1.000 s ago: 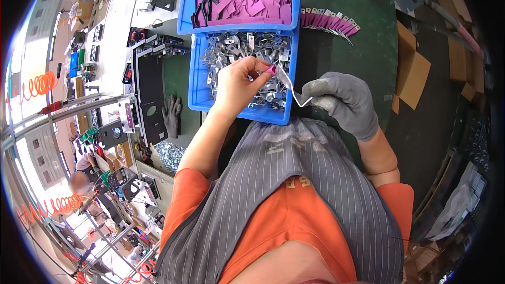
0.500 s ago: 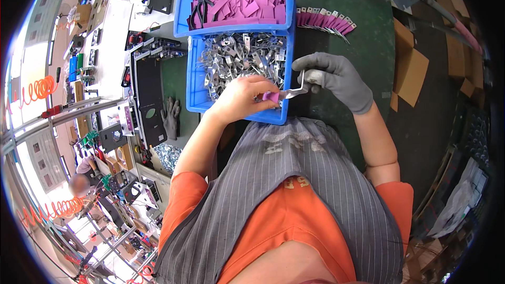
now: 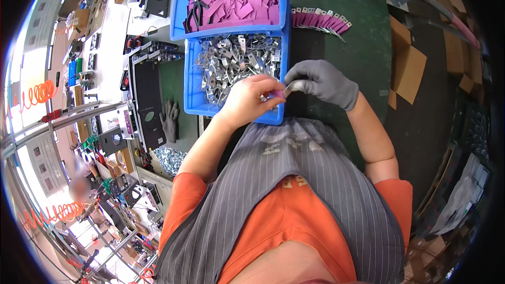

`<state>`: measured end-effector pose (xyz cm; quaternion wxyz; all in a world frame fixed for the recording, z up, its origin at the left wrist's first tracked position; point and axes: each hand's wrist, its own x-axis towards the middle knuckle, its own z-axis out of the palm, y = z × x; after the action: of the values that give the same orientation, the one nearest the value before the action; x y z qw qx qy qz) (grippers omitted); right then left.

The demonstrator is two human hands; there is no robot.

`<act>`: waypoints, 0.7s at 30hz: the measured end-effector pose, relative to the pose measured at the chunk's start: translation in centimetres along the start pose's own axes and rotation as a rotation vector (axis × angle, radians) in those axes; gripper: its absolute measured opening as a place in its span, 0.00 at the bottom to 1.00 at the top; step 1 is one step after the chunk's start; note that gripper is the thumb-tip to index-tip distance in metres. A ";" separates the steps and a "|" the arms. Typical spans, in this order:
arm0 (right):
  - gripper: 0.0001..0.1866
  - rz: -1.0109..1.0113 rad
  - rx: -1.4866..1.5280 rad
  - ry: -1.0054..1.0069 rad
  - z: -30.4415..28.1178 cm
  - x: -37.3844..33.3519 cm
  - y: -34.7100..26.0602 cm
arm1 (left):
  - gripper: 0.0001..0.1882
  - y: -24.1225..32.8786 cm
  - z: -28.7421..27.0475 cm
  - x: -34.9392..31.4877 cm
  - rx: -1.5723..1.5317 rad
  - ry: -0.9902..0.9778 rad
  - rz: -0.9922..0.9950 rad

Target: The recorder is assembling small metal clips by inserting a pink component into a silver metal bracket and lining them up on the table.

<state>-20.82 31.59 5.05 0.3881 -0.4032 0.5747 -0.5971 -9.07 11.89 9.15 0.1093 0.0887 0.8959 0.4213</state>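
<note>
1 pink sleeve (image 3: 279,94) sits over the near right corner of the lower blue bin (image 3: 191,89), pinched in the left hand's (image 3: 246,100) bare fingertips; the right hand's (image 3: 325,81) gloved fingers curl against it, grasp hidden, cannot tell. Judged risk: a crooked push could crease the sleeve, or a loose pinch drop it among the metal pieces (image 3: 231,60), uncountable. Outward: roughly 10 sleeved strips (image 3: 322,21), 1 pliers (image 3: 197,10), 1 spare glove (image 3: 169,121).
</note>
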 end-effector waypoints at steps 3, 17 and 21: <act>0.12 -0.133 -0.309 0.288 -2.9 -1.8 1.3 | 0.27 0.1 0.1 -0.3 0.080 0.358 -0.035; 0.12 0.423 -0.715 0.880 -14.1 -4.2 17.1 | 0.14 -3.8 3.2 -3.5 -0.063 0.161 -0.304; 0.11 0.553 -0.636 1.020 -13.6 -3.4 16.8 | 0.14 -5.5 2.9 -4.6 -0.054 0.288 -0.339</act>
<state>-32.15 39.17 -12.00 0.0683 -0.0027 0.9172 -0.3926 -4.20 9.39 3.66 0.0518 -0.1272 0.8929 0.4288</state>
